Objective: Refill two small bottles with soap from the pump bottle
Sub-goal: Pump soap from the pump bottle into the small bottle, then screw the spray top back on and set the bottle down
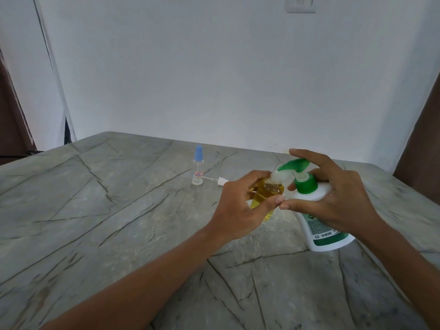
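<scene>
Forearms reach over a stone table [107,210]: the left hand [238,208] grips a small bottle [264,192] of yellow soap at the nozzle of the pump bottle [320,233]. The right hand [338,198] clasps and half hides the pump bottle. A blue-capped bottle [198,164] stands beyond, seemingly empty.

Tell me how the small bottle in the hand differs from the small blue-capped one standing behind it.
The held small bottle is gripped by the left hand; the blue-capped bottle stands free on the table. The held small bottle contains yellow liquid; the blue-capped bottle looks nearly empty. The held small bottle is uncapped, its mouth at the nozzle of the pump bottle; the blue-capped bottle wears its cap. Both are small and clear.
</scene>
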